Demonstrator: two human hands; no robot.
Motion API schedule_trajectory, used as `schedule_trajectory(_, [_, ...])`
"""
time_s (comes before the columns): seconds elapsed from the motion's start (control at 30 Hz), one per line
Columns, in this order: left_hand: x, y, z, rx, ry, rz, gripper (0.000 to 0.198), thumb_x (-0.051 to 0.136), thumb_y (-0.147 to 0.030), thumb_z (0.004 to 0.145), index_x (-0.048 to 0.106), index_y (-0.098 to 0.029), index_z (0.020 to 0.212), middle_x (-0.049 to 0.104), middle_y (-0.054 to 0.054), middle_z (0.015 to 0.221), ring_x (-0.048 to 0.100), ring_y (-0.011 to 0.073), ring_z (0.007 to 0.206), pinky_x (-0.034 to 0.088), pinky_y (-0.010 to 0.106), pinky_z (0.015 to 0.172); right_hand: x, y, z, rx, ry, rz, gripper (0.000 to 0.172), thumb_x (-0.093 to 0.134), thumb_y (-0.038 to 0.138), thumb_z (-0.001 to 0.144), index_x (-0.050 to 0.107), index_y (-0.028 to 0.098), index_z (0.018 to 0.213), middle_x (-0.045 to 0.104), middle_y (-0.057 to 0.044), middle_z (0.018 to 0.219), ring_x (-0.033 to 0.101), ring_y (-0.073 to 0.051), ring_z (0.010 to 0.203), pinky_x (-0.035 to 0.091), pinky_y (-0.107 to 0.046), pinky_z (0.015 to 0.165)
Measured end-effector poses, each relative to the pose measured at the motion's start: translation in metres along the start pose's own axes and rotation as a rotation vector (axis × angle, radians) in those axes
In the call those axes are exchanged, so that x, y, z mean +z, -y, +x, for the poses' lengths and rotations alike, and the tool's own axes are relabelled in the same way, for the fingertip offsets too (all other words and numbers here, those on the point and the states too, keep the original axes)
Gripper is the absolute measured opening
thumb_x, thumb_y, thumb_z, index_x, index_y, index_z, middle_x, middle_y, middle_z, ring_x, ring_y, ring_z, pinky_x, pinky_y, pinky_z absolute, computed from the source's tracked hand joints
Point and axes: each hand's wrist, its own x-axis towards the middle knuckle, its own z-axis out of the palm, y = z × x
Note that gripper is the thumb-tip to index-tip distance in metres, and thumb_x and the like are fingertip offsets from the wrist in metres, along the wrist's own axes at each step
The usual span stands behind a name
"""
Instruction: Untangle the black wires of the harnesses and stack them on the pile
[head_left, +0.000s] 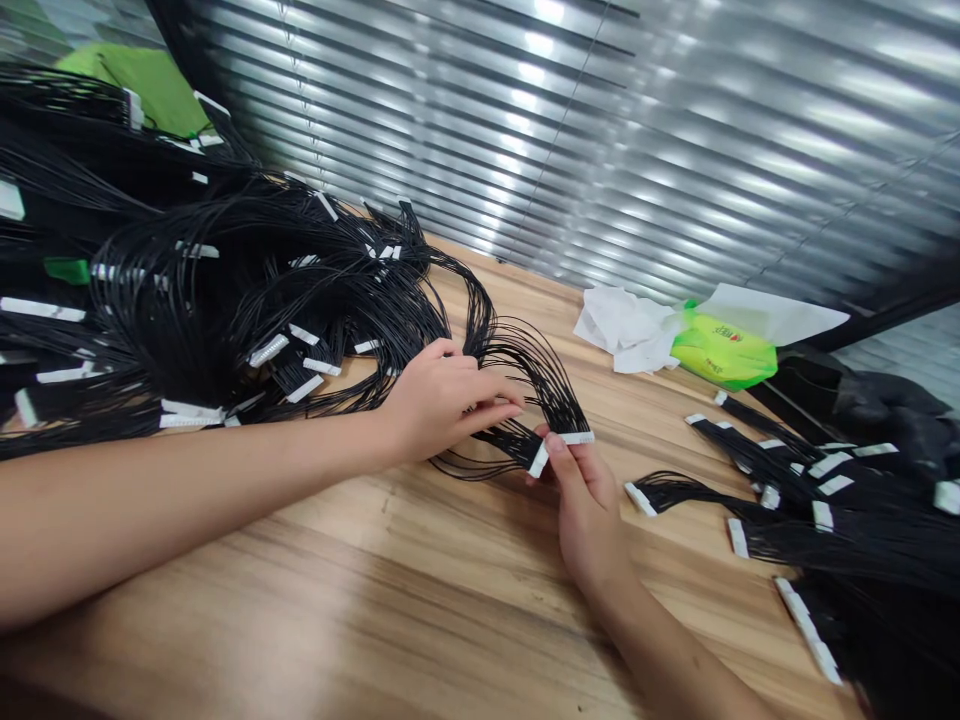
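My right hand (589,510) pinches the white connectors at the ends of a black wire harness (551,385). One connector (538,460) points down to the left of my thumb; a second connector (577,437) lies across my fingers. The harness wires bend in a loop between the two hands. My left hand (450,400) is closed around the wires just left of those connectors, thumb and forefinger tips nearly meeting. Its other fingers partly hide the wires.
A large heap of black wire harnesses (225,270) with white connectors covers the left of the wooden table (360,600). More harnesses (847,520) lie at the right. Crumpled white paper (626,328) and a green-yellow tissue pack (724,350) sit before the window blinds (570,130).
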Motion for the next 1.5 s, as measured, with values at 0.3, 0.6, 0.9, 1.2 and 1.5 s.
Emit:
schedule_trajectory(0.3, [0.001,-0.001,0.003,0.210,0.070,0.036,0.019,0.048,-0.029,0.095,0.063,-0.022,0.085,0.070,-0.008,0.076,0.057,0.0065,0.064,0.030,0.030,0.075,-0.001,0.001,0.001,0.003,0.025,-0.083,0.038,0.056,0.053,0.082,0.070,0.019,0.091,0.065,-0.002,0.078,0.053,-0.017,0.070,0.043,-0.030,0.065])
schedule_trajectory(0.6, [-0.003,-0.009,0.002,0.285,-0.087,0.305,0.019,0.048,-0.029,0.094,0.059,-0.021,0.081,0.058,-0.009,0.052,0.051,0.0062,0.050,0.033,0.027,0.066,-0.001,0.001,0.000,0.029,0.057,-0.062,0.034,0.057,0.051,0.083,0.070,0.020,0.088,0.063,-0.001,0.071,0.051,-0.018,0.066,0.042,-0.029,0.062])
schedule_trajectory(0.9, [-0.010,-0.008,0.004,0.394,-0.194,0.321,0.006,0.056,-0.030,0.091,0.061,-0.026,0.091,0.072,-0.010,0.086,0.059,0.0068,0.070,0.033,0.031,0.075,0.002,0.005,-0.001,0.004,0.092,-0.048,0.032,0.058,0.050,0.082,0.070,0.020,0.083,0.061,0.000,0.067,0.050,-0.016,0.064,0.042,-0.027,0.059])
schedule_trajectory(1.2, [-0.006,-0.009,-0.002,0.392,-0.187,0.125,0.015,0.051,-0.022,0.092,0.063,-0.030,0.093,0.072,-0.010,0.096,0.061,0.0086,0.077,0.032,0.031,0.078,0.001,0.003,0.000,0.023,0.062,-0.011,0.030,0.060,0.049,0.082,0.069,0.021,0.087,0.062,0.001,0.071,0.053,-0.016,0.067,0.044,-0.028,0.063])
schedule_trajectory(1.5, [-0.001,0.008,0.002,-0.111,-0.094,-0.137,0.018,0.068,-0.040,0.081,0.066,-0.023,0.080,0.070,-0.008,0.067,0.058,0.0083,0.066,0.032,0.028,0.077,0.000,-0.001,0.000,0.054,-0.012,0.051,0.034,0.061,0.051,0.079,0.069,0.019,0.087,0.060,0.002,0.063,0.053,-0.014,0.059,0.044,-0.028,0.058])
